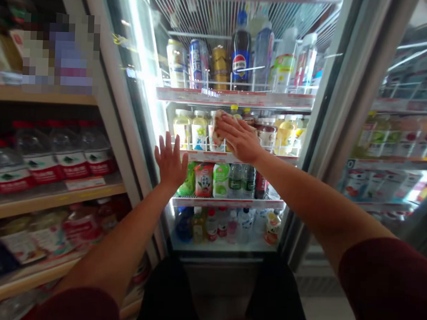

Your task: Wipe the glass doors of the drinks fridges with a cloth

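A lit drinks fridge with a glass door stands straight in front of me. My right hand is spread over a crumpled, light brownish cloth and presses it to the glass at the height of the juice bottles. Much of the cloth is hidden under the palm. To the left, my left hand is raised with its fingers apart and holds nothing. It is at the glass near the door's left side; whether it touches cannot be made out.
Behind the glass are several shelves of drinks, among them a dark cola bottle and a green drink bottle. A wooden shelf with red-capped water bottles stands on the left. Another glass-fronted fridge is on the right.
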`<state>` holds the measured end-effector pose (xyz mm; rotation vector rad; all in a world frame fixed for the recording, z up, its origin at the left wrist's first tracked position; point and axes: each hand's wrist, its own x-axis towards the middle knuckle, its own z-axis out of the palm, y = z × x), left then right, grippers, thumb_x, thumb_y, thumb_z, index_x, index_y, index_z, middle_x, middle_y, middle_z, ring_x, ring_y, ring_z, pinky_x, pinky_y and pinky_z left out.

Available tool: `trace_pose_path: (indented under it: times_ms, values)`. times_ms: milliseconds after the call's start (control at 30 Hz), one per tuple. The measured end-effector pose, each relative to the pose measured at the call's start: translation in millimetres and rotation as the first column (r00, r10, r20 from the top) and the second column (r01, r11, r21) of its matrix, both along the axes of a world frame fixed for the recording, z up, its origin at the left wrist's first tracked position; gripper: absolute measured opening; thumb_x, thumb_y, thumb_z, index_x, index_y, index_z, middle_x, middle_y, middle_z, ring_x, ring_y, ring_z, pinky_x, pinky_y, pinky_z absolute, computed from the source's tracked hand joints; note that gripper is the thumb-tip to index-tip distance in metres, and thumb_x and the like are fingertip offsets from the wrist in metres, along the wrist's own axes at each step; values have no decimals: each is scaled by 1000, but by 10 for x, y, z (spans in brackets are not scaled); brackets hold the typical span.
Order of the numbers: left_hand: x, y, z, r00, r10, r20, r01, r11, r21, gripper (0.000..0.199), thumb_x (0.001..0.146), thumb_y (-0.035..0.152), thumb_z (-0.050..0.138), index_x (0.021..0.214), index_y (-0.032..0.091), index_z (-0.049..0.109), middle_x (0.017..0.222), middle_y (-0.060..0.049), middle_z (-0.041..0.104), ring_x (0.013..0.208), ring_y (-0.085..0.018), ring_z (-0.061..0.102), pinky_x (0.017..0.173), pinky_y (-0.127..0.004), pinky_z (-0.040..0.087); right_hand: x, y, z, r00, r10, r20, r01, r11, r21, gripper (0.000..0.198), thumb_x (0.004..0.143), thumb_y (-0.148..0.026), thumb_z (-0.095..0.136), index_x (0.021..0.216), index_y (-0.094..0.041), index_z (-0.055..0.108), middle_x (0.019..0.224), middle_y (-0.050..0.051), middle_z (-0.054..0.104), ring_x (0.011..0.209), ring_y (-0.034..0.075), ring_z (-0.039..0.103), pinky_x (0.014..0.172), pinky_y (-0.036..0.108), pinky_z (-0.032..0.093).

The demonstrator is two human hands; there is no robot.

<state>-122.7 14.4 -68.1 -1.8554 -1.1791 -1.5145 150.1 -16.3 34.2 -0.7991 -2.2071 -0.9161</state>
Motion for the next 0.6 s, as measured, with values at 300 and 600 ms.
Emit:
trace_pose_path:
  times_ms: [300,600]
  values:
    - [-102,-197,-169,999,-34,-21,34,999,-1,56,102,41,39,152,17,45,163,-16,38,157,-28,24,130,-51,20,-79,-106,-204,988,-27,-152,24,999,-22,58,100,-16,40,157,-27,41,165,0,40,159,22,25,135,52,13]
    - [437,-582,-607,917,-395,-63,394,919,-17,37,105,31,37,133,23,60,128,-10,67,126,-23,61,113,-45,49,-188,-175,-495,972,-56,-227,37,996,-87,57,101,-20,42,159,-22,40,168,5,34,161,23,19,134,54,20]
